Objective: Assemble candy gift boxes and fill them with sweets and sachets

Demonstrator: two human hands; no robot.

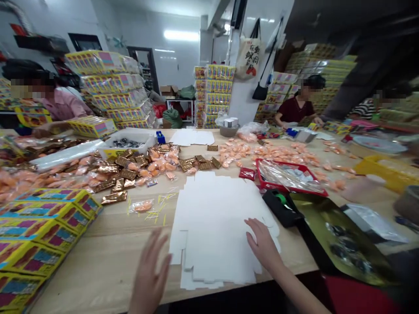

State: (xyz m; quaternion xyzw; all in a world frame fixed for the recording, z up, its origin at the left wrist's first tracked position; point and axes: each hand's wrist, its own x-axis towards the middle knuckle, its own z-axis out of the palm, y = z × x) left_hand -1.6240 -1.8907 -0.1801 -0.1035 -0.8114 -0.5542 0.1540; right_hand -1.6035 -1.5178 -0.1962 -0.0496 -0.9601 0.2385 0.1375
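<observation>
A stack of flat white card blanks (216,218) lies on the wooden table in front of me. My right hand (263,244) rests flat on the stack's right side, fingers stretched out, holding nothing. My left hand (149,272) hovers just left of the stack near the table's front edge, fingers spread and slightly blurred, empty.
Yellow printed boxes (36,235) are piled at the left front. Gold packets (126,174) and orange sachets (262,152) cover the middle. A red tray (288,176), a black tape dispenser (281,207) and a gold bag (340,235) sit to the right. Other people work at the far side.
</observation>
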